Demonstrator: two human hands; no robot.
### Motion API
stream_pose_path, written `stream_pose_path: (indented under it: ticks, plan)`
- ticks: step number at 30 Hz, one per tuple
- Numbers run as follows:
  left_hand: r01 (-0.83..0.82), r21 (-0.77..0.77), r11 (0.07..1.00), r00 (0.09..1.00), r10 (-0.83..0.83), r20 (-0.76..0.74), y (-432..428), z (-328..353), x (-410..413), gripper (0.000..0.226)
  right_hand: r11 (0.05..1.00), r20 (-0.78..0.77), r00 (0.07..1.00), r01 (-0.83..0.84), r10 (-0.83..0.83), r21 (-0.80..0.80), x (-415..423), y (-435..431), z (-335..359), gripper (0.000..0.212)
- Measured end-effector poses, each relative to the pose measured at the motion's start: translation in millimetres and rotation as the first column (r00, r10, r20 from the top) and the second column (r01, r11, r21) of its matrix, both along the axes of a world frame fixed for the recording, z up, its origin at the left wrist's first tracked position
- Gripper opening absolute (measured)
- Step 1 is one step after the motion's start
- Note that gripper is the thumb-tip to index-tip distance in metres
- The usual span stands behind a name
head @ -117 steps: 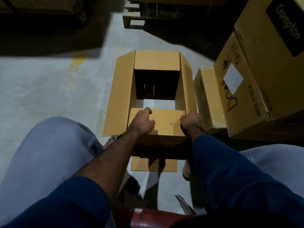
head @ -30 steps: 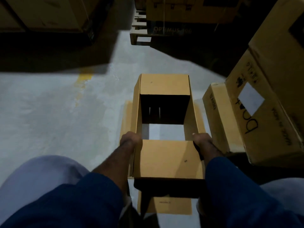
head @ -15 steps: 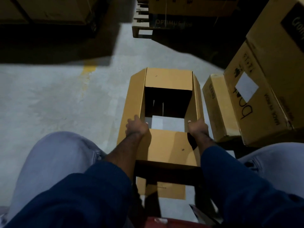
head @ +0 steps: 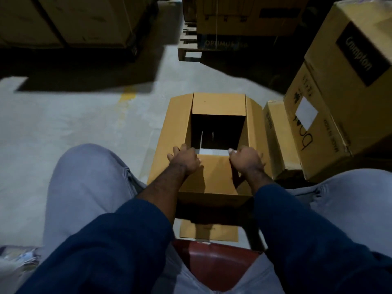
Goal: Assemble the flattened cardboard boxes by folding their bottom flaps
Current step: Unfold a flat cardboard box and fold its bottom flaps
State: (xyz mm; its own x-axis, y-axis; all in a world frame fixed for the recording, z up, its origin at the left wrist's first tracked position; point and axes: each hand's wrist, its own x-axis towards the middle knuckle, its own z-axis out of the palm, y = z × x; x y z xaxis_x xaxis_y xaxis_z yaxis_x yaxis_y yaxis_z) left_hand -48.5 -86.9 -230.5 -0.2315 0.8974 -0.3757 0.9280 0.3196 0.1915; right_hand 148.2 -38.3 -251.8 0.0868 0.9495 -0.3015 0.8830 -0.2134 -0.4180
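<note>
A plain brown cardboard box [head: 174, 132] stands on the concrete floor between my knees, its flaps facing up. The near flap [head: 214, 177] and the far flap [head: 219, 102] are folded inward, and the left and right side flaps slope outward. A dark opening remains in the middle, with a strip of floor visible through it. My left hand [head: 184, 159] rests on the near flap's far left corner, fingers spread toward the left flap. My right hand [head: 247, 159] presses on the near flap's far right corner beside the right flap.
A small closed carton [head: 277, 136] lies right of the box, with large printed cartons [head: 347, 85] stacked beyond it. A wooden pallet [head: 187, 47] loaded with boxes stands ahead, more cartons at far left. I sit on a red seat [head: 214, 262]. Open concrete floor [head: 74, 124] spreads to the left.
The side flaps, upright a second ago, have splayed outward. My hands have moved from the side flaps onto the near flap's far corners.
</note>
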Motion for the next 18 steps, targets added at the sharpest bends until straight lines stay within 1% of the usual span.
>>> stream_pose_path:
  ticks: [1, 2, 3, 4, 5, 6, 7, 8, 9, 10, 11, 12, 13, 14, 15, 16, 18]
  plan:
    - [-0.024, 0.037, 0.999, 1.000, 0.023, 0.004, 2, 1, -3, 0.040, 0.999, 0.023, 0.999, 0.028, -0.028, 0.018, 1, 9, 12, 0.048]
    - [-0.061, 0.051, 0.997, 0.998, 0.060, 0.018, 3, 5, -6, 0.044, 0.999, 0.017, 0.999, 0.031, -0.031, -0.035, 2, 17, 25, 0.049]
    - [-0.108, 0.025, 0.994, 0.993, 0.106, 0.052, 5, 10, -12, 0.050, 0.985, -0.017, 1.000, 0.012, -0.015, -0.172, 3, 23, 39, 0.046]
    - [-0.152, -0.055, 0.987, 0.981, 0.157, 0.116, 6, 14, -18, 0.055, 0.932, -0.062, 0.998, -0.038, 0.017, -0.361, 4, 25, 50, 0.039]
    - [-0.160, -0.176, 0.971, 0.961, 0.194, 0.196, 6, 18, -23, 0.053, 0.841, -0.092, 0.993, -0.115, 0.078, -0.528, 5, 24, 57, 0.030]
    - [-0.129, -0.315, 0.940, 0.944, 0.214, 0.253, 4, 21, -27, 0.046, 0.751, -0.113, 0.982, -0.188, 0.150, -0.633, 5, 20, 60, 0.021]
    - [-0.073, -0.437, 0.896, 0.940, 0.209, 0.271, 0, 23, -29, 0.037, 0.678, -0.123, 0.968, -0.240, 0.217, -0.694, 4, 15, 55, 0.017]
    - [-0.010, -0.525, 0.851, 0.948, 0.176, 0.267, -5, 22, -30, 0.034, 0.620, -0.129, 0.953, -0.278, 0.275, -0.734, 1, 10, 44, 0.021]
    - [0.058, -0.580, 0.812, 0.958, 0.118, 0.262, -10, 14, -29, 0.039, 0.562, -0.126, 0.940, -0.292, 0.316, -0.773, -3, 3, 30, 0.029]
    - [0.111, -0.605, 0.789, 0.966, 0.058, 0.252, -16, 4, -27, 0.049, 0.523, -0.119, 0.933, -0.293, 0.340, -0.801, -7, -5, 15, 0.035]
    - [0.145, -0.595, 0.791, 0.973, -0.005, 0.230, -22, -7, -23, 0.061, 0.523, -0.093, 0.927, -0.285, 0.363, -0.803, -12, -11, -1, 0.039]
    - [0.149, -0.559, 0.815, 0.978, -0.041, 0.202, -28, -19, -20, 0.072, 0.560, -0.056, 0.919, -0.286, 0.391, -0.778, -17, -15, -19, 0.040]
    - [0.131, -0.525, 0.841, 0.985, -0.053, 0.162, -32, -28, -16, 0.076, 0.609, 0.000, 0.897, -0.300, 0.442, -0.734, -21, -20, -34, 0.043]
    - [0.131, -0.487, 0.864, 0.989, -0.081, 0.123, -35, -37, -12, 0.075, 0.651, 0.066, 0.865, -0.322, 0.497, -0.688, -24, -27, -44, 0.046]
    - [0.151, -0.446, 0.882, 0.988, -0.130, 0.078, -38, -43, -8, 0.069, 0.689, 0.110, 0.841, -0.352, 0.530, -0.634, -27, -33, -47, 0.047]
    - [0.174, -0.413, 0.894, 0.984, -0.175, 0.036, -39, -48, -5, 0.059, 0.718, 0.116, 0.835, -0.383, 0.538, -0.581, -29, -37, -49, 0.045]
    - [0.248, -0.342, 0.906, 0.965, -0.264, -0.001, -39, -59, -1, 0.038, 0.756, 0.093, 0.843, -0.419, 0.529, -0.504, -30, -42, -47, 0.036]
